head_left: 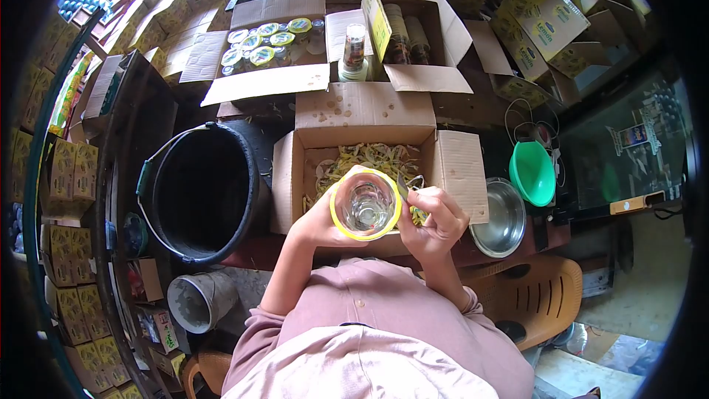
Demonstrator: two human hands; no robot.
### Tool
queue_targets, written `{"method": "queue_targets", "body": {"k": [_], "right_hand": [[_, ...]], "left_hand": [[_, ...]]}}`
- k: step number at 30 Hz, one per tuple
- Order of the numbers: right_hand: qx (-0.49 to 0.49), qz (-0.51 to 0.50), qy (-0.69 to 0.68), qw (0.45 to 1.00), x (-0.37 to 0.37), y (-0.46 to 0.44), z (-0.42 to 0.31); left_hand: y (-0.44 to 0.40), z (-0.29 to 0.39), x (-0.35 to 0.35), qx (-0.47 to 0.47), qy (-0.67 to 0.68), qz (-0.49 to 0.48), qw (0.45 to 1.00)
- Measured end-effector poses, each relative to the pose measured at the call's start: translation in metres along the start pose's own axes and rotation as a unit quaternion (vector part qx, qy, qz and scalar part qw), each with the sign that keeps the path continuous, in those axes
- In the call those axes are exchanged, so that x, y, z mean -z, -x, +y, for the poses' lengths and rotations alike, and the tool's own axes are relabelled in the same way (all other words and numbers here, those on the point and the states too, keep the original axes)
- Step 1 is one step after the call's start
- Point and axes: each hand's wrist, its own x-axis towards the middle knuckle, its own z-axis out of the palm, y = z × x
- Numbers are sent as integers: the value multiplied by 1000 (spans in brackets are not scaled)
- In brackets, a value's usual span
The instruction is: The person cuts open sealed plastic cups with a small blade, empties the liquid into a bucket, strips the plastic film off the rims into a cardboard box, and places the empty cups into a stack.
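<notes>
1. Jar (367, 210), clear and yellow-rimmed, was in the left hand (323, 216), above the open box (461, 177) at the front edge of the tabletop (548, 236).
2. The left hand was curled around the jar's side, which seemed to steady it and left its mouth uncovered.
3. The right hand (437, 223) was closed, pinching a thin dark strip (403, 186), perhaps a blade, at the rim; whether it touched, I could not tell.
4. Yellow-green scraps (353, 160) lay in the box; its place beneath the hands probably let loose bits drop inside.
5. The box's flaps were folded outward, leaving its opening wide.
6. A black bucket (254, 177) stood left of the box, and a metal bowl (499, 219) and green bowl (532, 174) right of it, apparently within reach.
</notes>
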Motion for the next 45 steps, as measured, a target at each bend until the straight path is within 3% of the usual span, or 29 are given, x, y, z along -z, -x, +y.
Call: {"method": "queue_targets", "body": {"k": [7, 15, 24, 36, 42, 45], "right_hand": [[7, -11, -11, 1000, -1, -1, 1], [4, 36, 14, 999, -2, 4, -3], [9, 45, -8, 999, -6, 6, -8], [14, 21, 8, 1000, -4, 6, -3], [12, 4, 1, 1000, -3, 4, -2], [18, 7, 8, 1000, -4, 3, -1]], "left_hand": [[-1, 3, 0, 17, 43, -69, 997], [0, -4, -3, 15, 139, -19, 990], [0, -2, -4, 12, 115, 1, 993], [1, -2, 5, -19, -29, -48, 998], [3, -4, 9, 24, 53, -87, 994], [5, -2, 5, 1, 34, -63, 997]]}}
